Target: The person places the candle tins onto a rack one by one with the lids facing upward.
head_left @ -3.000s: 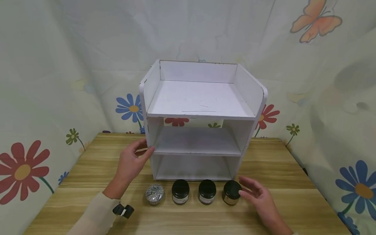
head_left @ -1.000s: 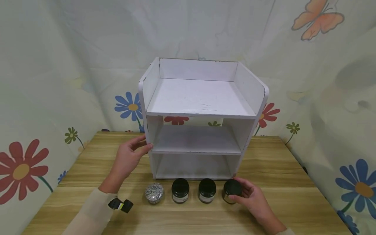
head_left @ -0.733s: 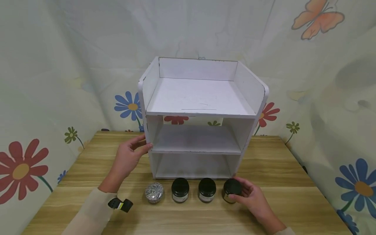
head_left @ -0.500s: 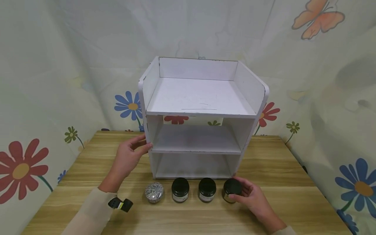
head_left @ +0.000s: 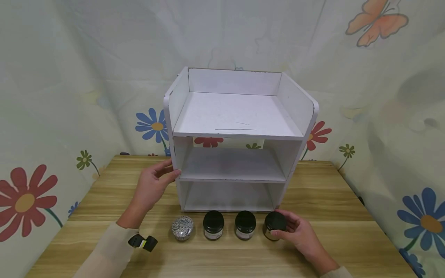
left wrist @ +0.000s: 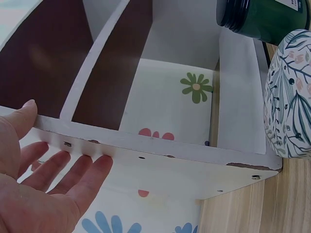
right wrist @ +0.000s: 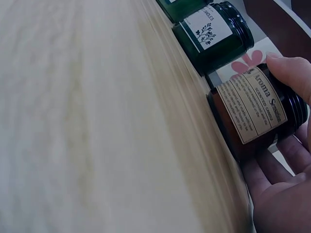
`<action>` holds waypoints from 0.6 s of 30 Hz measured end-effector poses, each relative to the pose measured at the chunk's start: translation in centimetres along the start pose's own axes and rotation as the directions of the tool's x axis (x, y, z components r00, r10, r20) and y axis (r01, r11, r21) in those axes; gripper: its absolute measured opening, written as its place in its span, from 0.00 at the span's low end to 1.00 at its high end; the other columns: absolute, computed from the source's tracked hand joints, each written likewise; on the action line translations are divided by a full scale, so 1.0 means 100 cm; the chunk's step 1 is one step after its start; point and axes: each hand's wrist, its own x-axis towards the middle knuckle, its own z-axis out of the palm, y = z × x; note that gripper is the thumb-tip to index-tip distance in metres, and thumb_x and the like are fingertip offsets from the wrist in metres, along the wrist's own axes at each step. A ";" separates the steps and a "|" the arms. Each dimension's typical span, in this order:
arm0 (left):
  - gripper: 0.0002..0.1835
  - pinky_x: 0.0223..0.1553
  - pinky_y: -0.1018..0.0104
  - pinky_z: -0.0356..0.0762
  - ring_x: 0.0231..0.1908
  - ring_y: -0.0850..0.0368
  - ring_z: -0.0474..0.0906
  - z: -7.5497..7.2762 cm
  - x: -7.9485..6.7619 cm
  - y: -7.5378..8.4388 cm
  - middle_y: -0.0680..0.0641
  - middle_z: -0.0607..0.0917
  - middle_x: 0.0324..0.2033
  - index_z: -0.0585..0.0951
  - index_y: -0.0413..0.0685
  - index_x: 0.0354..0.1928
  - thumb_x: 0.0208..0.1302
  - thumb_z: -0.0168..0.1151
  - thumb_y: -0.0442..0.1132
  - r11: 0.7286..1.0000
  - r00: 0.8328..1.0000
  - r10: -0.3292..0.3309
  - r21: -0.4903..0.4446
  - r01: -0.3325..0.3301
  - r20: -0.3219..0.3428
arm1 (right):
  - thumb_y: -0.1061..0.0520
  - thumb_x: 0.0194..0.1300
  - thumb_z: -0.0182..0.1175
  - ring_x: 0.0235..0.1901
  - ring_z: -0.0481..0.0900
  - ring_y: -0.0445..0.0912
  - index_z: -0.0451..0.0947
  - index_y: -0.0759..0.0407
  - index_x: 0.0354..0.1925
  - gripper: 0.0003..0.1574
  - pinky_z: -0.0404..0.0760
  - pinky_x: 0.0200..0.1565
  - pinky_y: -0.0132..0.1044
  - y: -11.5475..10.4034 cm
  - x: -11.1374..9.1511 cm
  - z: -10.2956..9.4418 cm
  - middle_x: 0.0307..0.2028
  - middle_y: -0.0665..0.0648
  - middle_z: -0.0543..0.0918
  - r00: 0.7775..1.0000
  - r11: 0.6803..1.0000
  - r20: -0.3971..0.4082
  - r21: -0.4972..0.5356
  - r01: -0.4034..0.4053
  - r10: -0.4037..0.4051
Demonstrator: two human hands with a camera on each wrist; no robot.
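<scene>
Farther in than three seconds ago, the right hand [head_left: 301, 234] now closes around a brown jar [head_left: 274, 224], its thumb drawn across the near side. The amber glass wears a black lid and a tan label [right wrist: 252, 106] reading "Scented Candle." The jar stands upright on the wooden table [head_left: 222, 256], at the right end of a row, held between that thumb and fingers bent around its far side. To its left, spaced apart, stand a green jar [head_left: 245, 225], another green jar [head_left: 213, 225] and a round tin [head_left: 182, 228] patterned with leaves. Farther back, the left hand's [head_left: 150, 188] loosely extended fingers touch the outer side of a white shelf [head_left: 236, 114], thumb at its front edge. Behind hangs a flowered cloth [head_left: 52, 85].
</scene>
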 end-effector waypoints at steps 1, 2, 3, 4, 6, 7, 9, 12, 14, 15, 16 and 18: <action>0.32 0.58 0.53 0.83 0.67 0.42 0.77 0.000 0.000 0.000 0.45 0.78 0.68 0.75 0.55 0.72 0.68 0.67 0.55 1.000 1.000 0.000 0.000 0.000 0.000 | 0.68 0.52 0.77 0.51 0.84 0.34 0.73 0.73 0.64 0.42 0.83 0.52 0.25 0.000 0.000 0.000 0.62 0.76 0.78 1.000 1.000 0.001 -0.005 0.004 -0.004; 0.32 0.58 0.53 0.83 0.67 0.42 0.77 0.000 0.000 0.000 0.45 0.78 0.68 0.75 0.55 0.72 0.68 0.67 0.54 1.000 1.000 0.002 -0.001 -0.002 -0.001 | 0.68 0.51 0.77 0.51 0.84 0.34 0.74 0.73 0.64 0.42 0.83 0.52 0.25 0.000 0.000 0.000 0.61 0.76 0.78 1.000 1.000 0.003 -0.009 0.007 -0.007; 0.32 0.58 0.53 0.83 0.66 0.42 0.77 0.000 0.000 0.000 0.45 0.78 0.68 0.75 0.55 0.72 0.68 0.67 0.54 1.000 1.000 0.004 -0.002 -0.004 0.000 | 0.68 0.51 0.77 0.51 0.84 0.34 0.74 0.72 0.63 0.42 0.83 0.52 0.25 0.000 0.001 -0.001 0.61 0.76 0.78 1.000 1.000 0.006 -0.015 0.009 -0.009; 0.32 0.58 0.53 0.83 0.66 0.42 0.77 0.000 0.000 0.000 0.45 0.78 0.68 0.75 0.55 0.72 0.68 0.67 0.54 1.000 1.000 0.006 -0.002 -0.006 0.000 | 0.68 0.51 0.78 0.51 0.84 0.34 0.74 0.72 0.63 0.42 0.83 0.53 0.25 0.000 0.001 -0.001 0.61 0.76 0.78 1.000 1.000 0.009 -0.019 0.009 -0.009; 0.32 0.58 0.52 0.83 0.66 0.42 0.77 0.000 0.001 -0.001 0.45 0.78 0.68 0.75 0.55 0.71 0.68 0.67 0.54 1.000 1.000 0.011 0.000 -0.011 0.001 | 0.67 0.51 0.78 0.51 0.84 0.34 0.74 0.72 0.63 0.42 0.83 0.53 0.24 0.000 0.001 -0.001 0.60 0.76 0.79 1.000 1.000 0.013 -0.021 0.007 -0.007; 0.32 0.57 0.52 0.83 0.66 0.42 0.77 0.000 0.001 -0.001 0.45 0.78 0.68 0.75 0.55 0.71 0.68 0.67 0.55 1.000 1.000 0.013 0.001 -0.013 0.001 | 0.67 0.51 0.78 0.50 0.84 0.34 0.74 0.72 0.63 0.42 0.83 0.53 0.24 0.000 0.001 -0.001 0.60 0.76 0.79 1.000 1.000 0.014 -0.022 0.006 -0.006; 0.32 0.57 0.52 0.83 0.66 0.41 0.77 0.001 0.002 -0.002 0.45 0.78 0.68 0.75 0.55 0.71 0.68 0.67 0.55 1.000 1.000 0.016 0.004 -0.016 0.001 | 0.67 0.51 0.78 0.51 0.84 0.34 0.74 0.72 0.63 0.41 0.82 0.53 0.24 0.000 0.001 -0.001 0.60 0.76 0.79 1.000 1.000 0.019 -0.025 0.011 -0.010; 0.33 0.57 0.52 0.84 0.66 0.41 0.77 0.001 0.002 -0.003 0.45 0.78 0.68 0.75 0.55 0.72 0.68 0.67 0.55 1.000 1.000 0.018 0.006 -0.018 -0.001 | 0.68 0.51 0.77 0.50 0.84 0.34 0.74 0.72 0.63 0.41 0.83 0.53 0.24 0.000 0.002 -0.001 0.59 0.76 0.79 0.999 0.999 0.024 -0.025 0.025 -0.024; 0.32 0.57 0.52 0.84 0.66 0.42 0.77 0.001 0.002 -0.004 0.45 0.78 0.68 0.75 0.54 0.72 0.68 0.67 0.54 1.000 1.000 0.017 0.006 -0.017 -0.002 | 0.68 0.52 0.77 0.50 0.84 0.35 0.75 0.72 0.62 0.40 0.83 0.52 0.25 0.001 0.002 -0.001 0.59 0.75 0.80 0.999 0.999 0.024 -0.025 0.034 -0.034; 0.32 0.57 0.53 0.84 0.66 0.41 0.77 0.001 0.002 -0.004 0.45 0.78 0.68 0.75 0.54 0.72 0.68 0.67 0.54 1.000 1.000 0.016 0.005 -0.016 -0.003 | 0.68 0.52 0.77 0.50 0.84 0.35 0.75 0.73 0.62 0.40 0.83 0.52 0.25 0.001 0.002 -0.001 0.59 0.75 0.80 0.999 0.999 0.024 -0.025 0.038 -0.037; 0.32 0.57 0.53 0.84 0.66 0.42 0.77 0.001 0.002 -0.003 0.45 0.78 0.68 0.75 0.54 0.72 0.68 0.67 0.54 1.000 1.000 0.014 0.004 -0.014 -0.004 | 0.68 0.52 0.77 0.50 0.84 0.35 0.75 0.72 0.62 0.40 0.83 0.52 0.25 0.001 0.002 -0.001 0.58 0.75 0.80 0.999 0.999 0.022 -0.024 0.039 -0.038; 0.32 0.56 0.54 0.84 0.66 0.42 0.77 0.001 0.002 -0.003 0.45 0.78 0.68 0.75 0.54 0.72 0.68 0.68 0.54 1.000 1.000 0.010 0.003 -0.010 -0.005 | 0.68 0.52 0.77 0.50 0.84 0.35 0.75 0.72 0.62 0.40 0.83 0.52 0.25 0.000 0.001 -0.001 0.58 0.75 0.80 0.999 0.999 0.018 -0.025 0.037 -0.037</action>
